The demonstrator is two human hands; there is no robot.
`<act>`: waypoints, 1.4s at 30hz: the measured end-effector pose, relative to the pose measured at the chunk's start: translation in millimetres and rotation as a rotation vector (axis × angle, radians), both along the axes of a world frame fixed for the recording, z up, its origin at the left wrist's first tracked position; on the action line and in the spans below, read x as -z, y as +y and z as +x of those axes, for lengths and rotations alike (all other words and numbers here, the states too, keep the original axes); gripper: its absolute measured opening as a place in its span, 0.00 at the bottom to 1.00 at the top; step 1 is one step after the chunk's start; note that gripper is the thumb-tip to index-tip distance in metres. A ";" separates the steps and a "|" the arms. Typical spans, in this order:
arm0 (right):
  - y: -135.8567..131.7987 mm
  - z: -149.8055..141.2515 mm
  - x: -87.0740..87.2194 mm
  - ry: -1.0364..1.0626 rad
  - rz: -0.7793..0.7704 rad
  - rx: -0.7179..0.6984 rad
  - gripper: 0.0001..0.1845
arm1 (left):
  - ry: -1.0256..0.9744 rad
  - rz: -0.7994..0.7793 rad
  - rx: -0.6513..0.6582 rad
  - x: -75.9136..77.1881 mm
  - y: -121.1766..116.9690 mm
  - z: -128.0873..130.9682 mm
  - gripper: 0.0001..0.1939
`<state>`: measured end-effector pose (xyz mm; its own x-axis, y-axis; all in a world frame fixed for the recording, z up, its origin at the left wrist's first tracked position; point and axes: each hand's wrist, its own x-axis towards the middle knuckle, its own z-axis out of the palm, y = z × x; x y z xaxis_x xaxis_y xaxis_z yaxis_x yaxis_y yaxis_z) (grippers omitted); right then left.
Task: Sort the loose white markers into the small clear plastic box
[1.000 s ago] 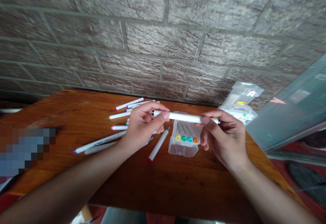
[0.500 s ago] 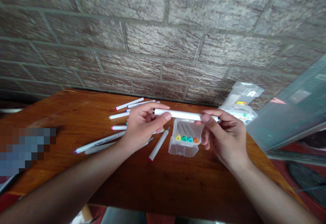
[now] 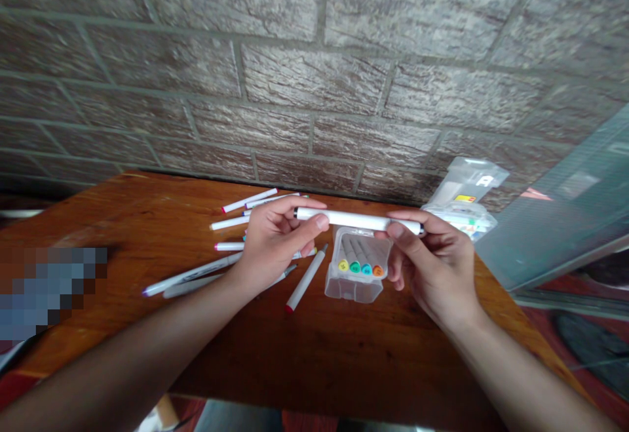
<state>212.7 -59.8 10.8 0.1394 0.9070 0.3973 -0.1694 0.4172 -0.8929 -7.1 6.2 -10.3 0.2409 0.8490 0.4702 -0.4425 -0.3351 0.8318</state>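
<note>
A white marker (image 3: 356,219) with black ends is held level between both hands, above the table. My left hand (image 3: 275,238) pinches it near its left end, and my right hand (image 3: 435,255) grips it near the right end. Just below the marker stands an open clear plastic case (image 3: 354,289) with yellow, green, blue and orange-capped markers (image 3: 354,267) slanting inside. A loose marker with a red end (image 3: 304,284) lies left of the case. Behind and beside my left hand several more white markers (image 3: 230,222) are spread out, partly hidden by that hand.
The wooden table (image 3: 344,360) runs up to a stone-block wall (image 3: 314,78). At its back right stands another clear case (image 3: 462,212) with its lid raised. A pixelated dark object (image 3: 49,294) sits at the left edge. To the right is a glass panel (image 3: 565,202).
Almost nothing differs. Both hands keep the same grip on the marker, with only a very slight shift.
</note>
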 end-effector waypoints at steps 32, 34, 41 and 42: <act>-1.0 -1.5 -0.6 -0.069 0.023 0.032 0.08 | 0.024 -0.049 0.016 0.7 -1.0 -0.1 0.08; -1.1 -0.6 -0.1 -0.086 0.032 0.035 0.08 | 0.042 -0.030 0.005 1.0 -0.6 -0.4 0.08; -0.8 -1.1 -1.4 -0.056 0.018 0.048 0.09 | 0.086 0.004 -0.031 -5.2 -2.3 2.4 0.09; -0.5 -1.7 -1.9 -0.043 0.006 0.055 0.10 | 0.087 0.012 -0.034 -6.0 -2.5 2.8 0.09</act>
<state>211.0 -60.3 12.7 0.1714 0.8962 0.4093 -0.1075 0.4300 -0.8964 -4.3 3.7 -4.3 0.2525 0.8516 0.4593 -0.3574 -0.3591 0.8622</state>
